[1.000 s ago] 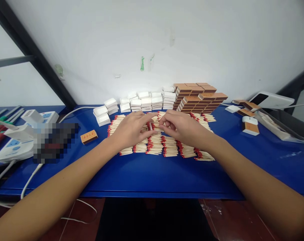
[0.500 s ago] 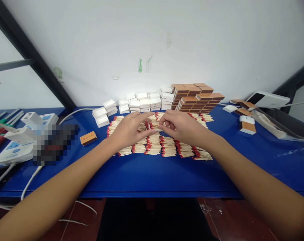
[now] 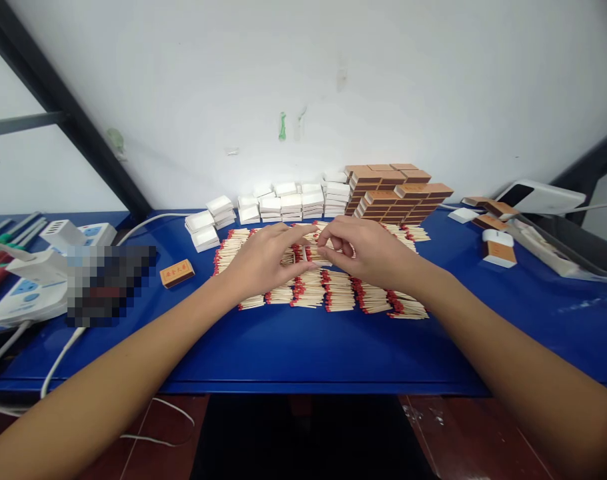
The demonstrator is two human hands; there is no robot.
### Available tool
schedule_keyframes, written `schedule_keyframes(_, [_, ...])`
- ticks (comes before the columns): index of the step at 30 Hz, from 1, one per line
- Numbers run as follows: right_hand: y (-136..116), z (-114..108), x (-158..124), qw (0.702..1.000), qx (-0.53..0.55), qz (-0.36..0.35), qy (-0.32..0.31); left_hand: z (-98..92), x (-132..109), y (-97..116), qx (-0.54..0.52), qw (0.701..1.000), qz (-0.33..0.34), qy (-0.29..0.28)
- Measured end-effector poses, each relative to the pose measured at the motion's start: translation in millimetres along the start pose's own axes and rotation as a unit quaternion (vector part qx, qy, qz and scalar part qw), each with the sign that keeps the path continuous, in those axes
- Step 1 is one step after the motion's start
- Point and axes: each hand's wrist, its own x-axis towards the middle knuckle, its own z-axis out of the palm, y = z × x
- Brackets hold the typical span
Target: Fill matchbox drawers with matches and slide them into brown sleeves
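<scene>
Rows of red-tipped matches (image 3: 339, 299) lie in small bundles on the blue table (image 3: 303, 353). Both my hands hover over the middle rows, fingertips almost meeting. My left hand (image 3: 263, 257) pinches thumb and forefinger around a small bundle of matches (image 3: 306, 252). My right hand (image 3: 371, 252) has its fingers curled in a pinch at the same bundle from the other side. Behind the matches stand stacks of white inner trays (image 3: 288, 202) and a stepped stack of brown matchbox sleeves (image 3: 396, 193).
A single orange matchbox (image 3: 177, 273) lies left of the matches. Power strips (image 3: 38, 280) with white cables and a blurred patch sit at far left. Loose boxes (image 3: 498, 249), a white device (image 3: 541, 197) and a tray are at right. A white wall stands behind.
Almost nothing has moved. Both hands stay pinched over the same bundle in the middle rows, with small finger shifts; the view wobbled slightly.
</scene>
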Motion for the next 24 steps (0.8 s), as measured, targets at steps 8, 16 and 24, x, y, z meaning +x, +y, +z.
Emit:
schedule_keyframes(8, [-3.5, -0.5, -0.2, 1.000, -0.009, 0.005, -0.015, 2.3, -0.2, -1.1, -0.004, 1.000, 0.017, -0.003])
schedule_keyframes(16, [-2.4, -0.1, -1.2, 1.000, -0.014, 0.003, -0.006, 0.8, 0.0, 1.9, -0.012, 1.000, 0.026, 0.002])
schedule_keyframes(24, [-4.7, 0.1, -1.0, 1.000, 0.009, 0.012, 0.002, 1.2, 0.0, -0.1, -0.015, 1.000, 0.017, 0.002])
